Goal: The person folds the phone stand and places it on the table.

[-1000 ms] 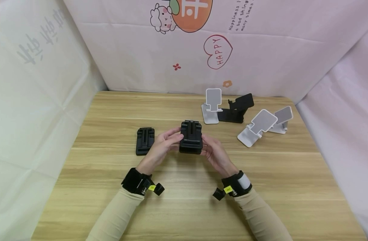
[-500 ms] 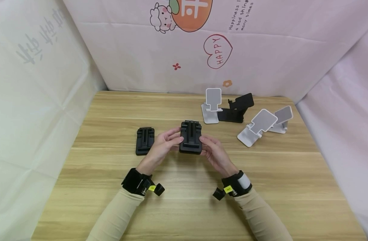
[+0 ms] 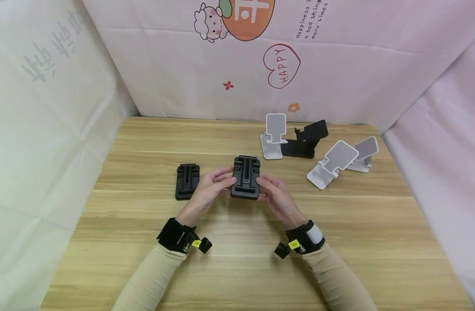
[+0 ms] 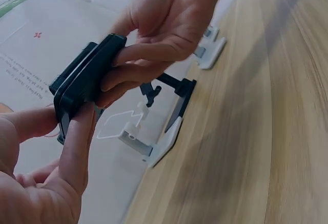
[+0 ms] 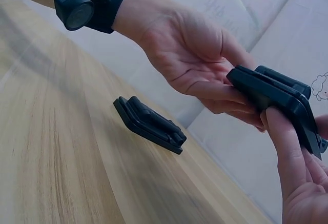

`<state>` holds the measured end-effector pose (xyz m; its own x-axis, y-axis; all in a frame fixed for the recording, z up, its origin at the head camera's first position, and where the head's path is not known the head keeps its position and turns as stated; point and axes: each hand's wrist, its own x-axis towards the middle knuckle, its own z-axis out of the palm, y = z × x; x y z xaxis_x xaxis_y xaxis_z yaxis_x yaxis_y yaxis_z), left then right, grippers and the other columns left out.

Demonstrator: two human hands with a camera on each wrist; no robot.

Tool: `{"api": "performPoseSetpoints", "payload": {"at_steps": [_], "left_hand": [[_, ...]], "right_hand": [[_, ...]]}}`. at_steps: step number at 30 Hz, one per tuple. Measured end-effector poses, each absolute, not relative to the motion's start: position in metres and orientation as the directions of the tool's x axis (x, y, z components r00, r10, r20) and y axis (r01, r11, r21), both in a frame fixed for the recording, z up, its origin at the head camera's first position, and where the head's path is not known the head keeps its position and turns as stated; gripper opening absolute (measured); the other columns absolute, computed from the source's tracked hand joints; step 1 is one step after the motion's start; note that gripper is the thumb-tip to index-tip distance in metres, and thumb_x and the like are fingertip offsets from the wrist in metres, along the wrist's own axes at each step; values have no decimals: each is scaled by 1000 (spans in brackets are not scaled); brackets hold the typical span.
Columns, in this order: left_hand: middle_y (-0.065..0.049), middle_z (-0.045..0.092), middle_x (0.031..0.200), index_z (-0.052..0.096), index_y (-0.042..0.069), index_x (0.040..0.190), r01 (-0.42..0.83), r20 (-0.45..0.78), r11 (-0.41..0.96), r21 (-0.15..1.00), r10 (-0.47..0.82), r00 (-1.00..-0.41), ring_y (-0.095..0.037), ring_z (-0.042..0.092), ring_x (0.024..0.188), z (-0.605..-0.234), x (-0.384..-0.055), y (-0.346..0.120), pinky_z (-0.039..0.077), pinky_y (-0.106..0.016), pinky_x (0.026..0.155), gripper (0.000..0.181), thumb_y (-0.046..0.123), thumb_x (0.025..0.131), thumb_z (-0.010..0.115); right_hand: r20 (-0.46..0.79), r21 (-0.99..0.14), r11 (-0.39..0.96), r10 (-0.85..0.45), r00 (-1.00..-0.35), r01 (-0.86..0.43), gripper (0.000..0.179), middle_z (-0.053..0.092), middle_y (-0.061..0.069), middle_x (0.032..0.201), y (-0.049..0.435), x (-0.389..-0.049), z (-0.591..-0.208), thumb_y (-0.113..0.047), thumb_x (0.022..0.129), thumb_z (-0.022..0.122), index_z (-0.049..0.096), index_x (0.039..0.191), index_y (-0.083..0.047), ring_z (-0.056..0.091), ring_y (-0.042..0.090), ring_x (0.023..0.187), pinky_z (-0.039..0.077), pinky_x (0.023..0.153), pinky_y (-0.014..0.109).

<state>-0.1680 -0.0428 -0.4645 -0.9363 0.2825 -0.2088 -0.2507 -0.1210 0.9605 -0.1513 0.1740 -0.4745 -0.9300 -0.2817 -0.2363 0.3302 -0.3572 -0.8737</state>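
So both bare hands are on the same gadget here: the left hand [image 3: 208,188] and right hand [image 3: 279,198] each pinch one side of a folded black stand [image 3: 245,177], thumbs on the near face, fingers bent in behind it, so each grip is only about as wide as the thing is thick. It's up in the air above the desk, between the two hands. Looks like smooth, plasticky stuff, a flat slab with rounded corners, a long groove down the middle, a raised bar across the lower end and a hinge-like bit up top. Chunky black wrist straps [image 3: 174,235] and tan sleeves [image 3: 150,278] come next. Just beside the left hand lies a second folded stand [image 3: 187,182], pretty much a twin. Over on the right, a white stand [image 3: 275,129] with a grey pad, an unfolded black stand [image 3: 315,131] and two more pale stands [image 3: 338,157] are propped up. The desk [image 3: 237,276] has streaky light wood grain, and creased whitish cloth [image 3: 163,73] hangs around it, printed with a red HAPPY heart.
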Motion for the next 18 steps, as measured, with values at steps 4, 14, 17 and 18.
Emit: {"api": "performPoseSetpoints", "payload": {"at_steps": [4, 14, 17, 18], "left_hand": [[-12, 68, 100, 57, 4, 128, -252, -221, -92, 963, 261, -940, -17, 66, 78, -467, -168, -42, 48, -57, 88, 49, 18, 84, 70], [-16, 65, 106, 59, 3, 126, -198, -205, 54, 979, 195, -959, -16, 66, 84, -471, -168, -46, 52, -53, 82, 45, 14, 84, 69], [-14, 67, 104, 60, 3, 124, -164, -185, 134, 977, 159, -970, -17, 66, 86, -473, -169, -52, 55, -48, 80, 43, 15, 84, 69], [-13, 67, 104, 61, 4, 124, -147, -172, 170, 974, 144, -974, -16, 66, 87, -474, -170, -54, 55, -45, 80, 43, 16, 84, 69]], "right_hand": [[-241, -882, -338, -272, -932, 327, 43, 67, 7, 110, 175, -151, -476, -23, 93, 58, 50, 127, 3, 66, 16, 90, 57, 70, 23], [-257, -935, -172, -278, -926, 311, 51, 67, 4, 111, 177, -154, -486, -30, 96, 52, 46, 134, 4, 63, 19, 99, 53, 87, 34], [-233, -947, -153, -276, -932, 282, 52, 63, 12, 120, 181, -156, -490, -30, 98, 49, 42, 137, 3, 60, 26, 106, 49, 94, 42], [-227, -950, -151, -268, -936, 273, 51, 61, 15, 123, 182, -157, -492, -30, 98, 48, 41, 138, 3, 59, 27, 109, 47, 96, 43]]}}
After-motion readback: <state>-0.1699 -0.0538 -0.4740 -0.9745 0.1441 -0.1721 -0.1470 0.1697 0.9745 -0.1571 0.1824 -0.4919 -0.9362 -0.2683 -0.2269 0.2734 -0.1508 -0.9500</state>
